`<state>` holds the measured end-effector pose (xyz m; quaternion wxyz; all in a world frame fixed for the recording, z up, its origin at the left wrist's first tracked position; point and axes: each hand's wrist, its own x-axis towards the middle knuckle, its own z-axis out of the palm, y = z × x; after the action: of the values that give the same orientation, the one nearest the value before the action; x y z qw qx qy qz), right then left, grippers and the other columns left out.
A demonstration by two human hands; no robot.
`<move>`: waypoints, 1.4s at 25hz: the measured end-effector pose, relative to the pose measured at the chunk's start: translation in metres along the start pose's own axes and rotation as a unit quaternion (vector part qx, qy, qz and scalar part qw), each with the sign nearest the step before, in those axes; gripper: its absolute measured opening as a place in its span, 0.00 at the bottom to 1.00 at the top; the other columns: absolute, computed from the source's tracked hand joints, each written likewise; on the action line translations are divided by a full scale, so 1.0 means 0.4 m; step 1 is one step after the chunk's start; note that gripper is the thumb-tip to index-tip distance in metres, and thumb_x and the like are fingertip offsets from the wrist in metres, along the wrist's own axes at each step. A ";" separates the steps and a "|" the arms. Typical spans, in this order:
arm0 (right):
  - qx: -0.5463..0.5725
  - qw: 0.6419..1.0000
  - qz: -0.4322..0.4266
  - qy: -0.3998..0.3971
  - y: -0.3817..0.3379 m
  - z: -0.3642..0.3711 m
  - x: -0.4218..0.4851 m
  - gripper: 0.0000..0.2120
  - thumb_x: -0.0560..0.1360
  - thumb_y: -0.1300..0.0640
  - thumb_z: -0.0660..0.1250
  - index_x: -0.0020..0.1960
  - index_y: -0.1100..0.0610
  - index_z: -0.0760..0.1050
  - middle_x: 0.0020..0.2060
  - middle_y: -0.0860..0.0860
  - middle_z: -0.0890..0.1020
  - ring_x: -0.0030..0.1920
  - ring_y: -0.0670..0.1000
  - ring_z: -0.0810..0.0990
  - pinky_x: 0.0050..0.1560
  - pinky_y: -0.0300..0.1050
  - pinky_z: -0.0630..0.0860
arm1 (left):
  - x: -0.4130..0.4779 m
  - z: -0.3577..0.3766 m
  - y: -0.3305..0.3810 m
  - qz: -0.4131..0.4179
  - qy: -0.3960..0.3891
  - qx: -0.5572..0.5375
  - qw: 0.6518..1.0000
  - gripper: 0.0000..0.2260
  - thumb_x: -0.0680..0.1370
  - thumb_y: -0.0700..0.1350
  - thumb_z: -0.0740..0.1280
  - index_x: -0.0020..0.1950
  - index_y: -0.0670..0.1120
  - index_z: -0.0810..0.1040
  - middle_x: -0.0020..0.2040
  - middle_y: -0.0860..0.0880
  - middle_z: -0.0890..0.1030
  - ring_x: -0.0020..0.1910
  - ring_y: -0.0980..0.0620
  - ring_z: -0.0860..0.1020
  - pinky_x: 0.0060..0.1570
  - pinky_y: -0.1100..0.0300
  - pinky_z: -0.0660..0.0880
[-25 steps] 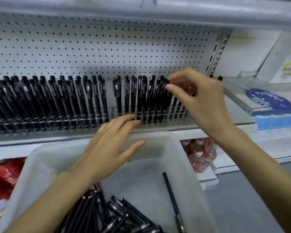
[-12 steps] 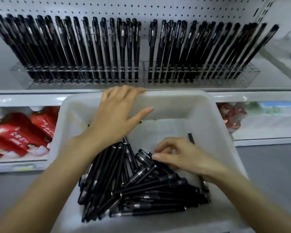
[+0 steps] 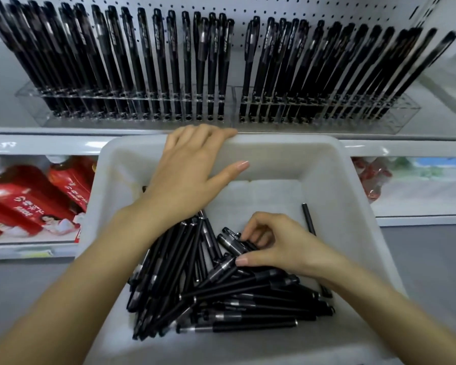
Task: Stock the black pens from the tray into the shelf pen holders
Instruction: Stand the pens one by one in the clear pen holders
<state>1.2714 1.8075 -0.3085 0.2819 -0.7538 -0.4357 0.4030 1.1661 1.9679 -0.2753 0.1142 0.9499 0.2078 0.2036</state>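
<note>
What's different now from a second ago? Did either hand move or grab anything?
The right hand came down from the shelf holder into the tray and now pinches black pens in the pile. The left hand stayed resting on the tray's far rim.

Bright even light, soft focus, edges bowed, perhaps motion-blurred

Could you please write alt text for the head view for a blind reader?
A person's right hand pinches a black pen from a pile in a white tray, while the left hand rests on its far rim. Above, clear shelf holders carry rows of pens.
</note>
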 end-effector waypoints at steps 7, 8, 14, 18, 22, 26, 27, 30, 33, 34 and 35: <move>0.025 0.997 0.025 -0.068 -0.006 -0.006 -0.004 0.08 0.67 0.56 0.77 0.37 0.57 0.79 0.26 0.46 0.78 0.28 0.41 0.75 0.34 0.34 0.71 | 0.004 0.004 -0.003 0.002 -0.001 -0.004 1.000 0.30 0.75 0.66 0.48 0.70 0.51 0.67 0.61 0.52 0.72 0.63 0.53 0.66 0.63 0.63 0.50; 0.044 0.996 0.025 -0.075 -0.009 -0.012 -0.005 0.07 0.68 0.57 0.75 0.38 0.58 0.78 0.27 0.48 0.78 0.29 0.42 0.76 0.34 0.35 0.73 | 0.005 0.003 -0.002 0.000 -0.002 -0.012 1.000 0.30 0.75 0.66 0.48 0.70 0.51 0.67 0.61 0.53 0.72 0.63 0.54 0.65 0.62 0.65 0.50; 0.259 0.964 0.002 0.054 -0.057 -0.112 -0.023 0.03 0.73 0.65 0.67 0.41 0.64 0.75 0.32 0.60 0.82 0.31 0.49 0.82 0.34 0.36 0.79 | 0.007 -0.027 -0.021 -0.028 0.019 -0.183 0.982 0.20 0.77 0.61 0.54 0.61 0.53 0.75 0.58 0.59 0.74 0.60 0.61 0.70 0.63 0.65 0.63; 0.306 0.933 -0.050 0.180 -0.072 -0.195 -0.019 0.02 0.73 0.65 0.67 0.42 0.62 0.76 0.33 0.59 0.83 0.38 0.53 0.84 0.39 0.38 0.80 | 0.015 -0.054 -0.007 -0.048 0.027 -0.275 0.960 0.13 0.77 0.56 0.60 0.55 0.55 0.80 0.51 0.62 0.80 0.53 0.66 0.76 0.55 0.71 0.70; 0.373 0.890 -0.086 0.248 -0.075 -0.244 -0.027 0.02 0.70 0.63 0.68 0.42 0.62 0.76 0.34 0.59 0.83 0.40 0.54 0.85 0.40 0.38 0.80 | 0.009 -0.064 0.014 -0.081 0.009 -0.356 0.931 0.10 0.75 0.57 0.65 0.50 0.55 0.81 0.45 0.59 0.83 0.45 0.61 0.81 0.47 0.64 0.77; 0.415 0.864 -0.105 0.266 -0.062 -0.252 -0.035 0.05 0.66 0.60 0.68 0.41 0.61 0.75 0.33 0.58 0.83 0.40 0.54 0.85 0.39 0.38 0.80 | 0.021 -0.067 0.027 -0.139 0.009 -0.439 0.888 0.08 0.71 0.45 0.66 0.47 0.45 0.82 0.39 0.46 0.84 0.36 0.50 0.83 0.37 0.59 0.80; 0.415 0.863 -0.107 0.266 -0.057 -0.250 -0.036 0.05 0.66 0.60 0.68 0.40 0.60 0.75 0.33 0.58 0.83 0.40 0.54 0.85 0.40 0.38 0.80 | 0.025 -0.069 0.030 -0.144 0.014 -0.451 0.881 0.06 0.72 0.42 0.67 0.46 0.43 0.82 0.38 0.44 0.84 0.35 0.48 0.83 0.37 0.59 0.80; 0.344 0.894 -0.103 0.269 -0.047 -0.253 -0.040 0.06 0.64 0.59 0.71 0.38 0.60 0.77 0.34 0.57 0.84 0.40 0.54 0.85 0.39 0.39 0.80 | 0.035 -0.081 0.037 -0.160 0.022 -0.488 0.858 0.05 0.72 0.34 0.67 0.45 0.39 0.81 0.37 0.40 0.83 0.34 0.49 0.82 0.36 0.61 0.80; 0.219 0.936 -0.129 0.246 -0.069 -0.271 -0.041 0.06 0.61 0.58 0.73 0.36 0.58 0.80 0.33 0.55 0.84 0.37 0.50 0.84 0.39 0.37 0.80 | 0.050 -0.098 0.056 -0.160 0.000 -0.499 0.852 0.06 0.71 0.32 0.67 0.46 0.37 0.81 0.38 0.40 0.83 0.35 0.49 0.83 0.37 0.62 0.80; 0.172 0.946 -0.149 0.230 -0.082 -0.277 -0.038 0.05 0.61 0.58 0.74 0.36 0.57 0.81 0.34 0.54 0.85 0.37 0.49 0.84 0.40 0.36 0.79 | 0.056 -0.102 0.064 -0.158 -0.012 -0.499 0.852 0.06 0.71 0.32 0.68 0.45 0.37 0.81 0.37 0.41 0.83 0.35 0.49 0.83 0.37 0.61 0.80; 0.128 0.954 -0.168 0.213 -0.097 -0.282 -0.032 0.05 0.62 0.59 0.75 0.37 0.57 0.82 0.35 0.52 0.85 0.37 0.48 0.84 0.41 0.35 0.79 | 0.062 -0.104 0.072 -0.156 -0.022 -0.497 0.853 0.06 0.70 0.32 0.68 0.45 0.38 0.81 0.37 0.41 0.84 0.35 0.49 0.83 0.38 0.61 0.80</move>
<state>1.3471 1.8056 -0.2157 0.5258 -0.6959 -0.4307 0.2317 1.1788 1.9590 -0.2212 0.6060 0.7259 0.2220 0.2378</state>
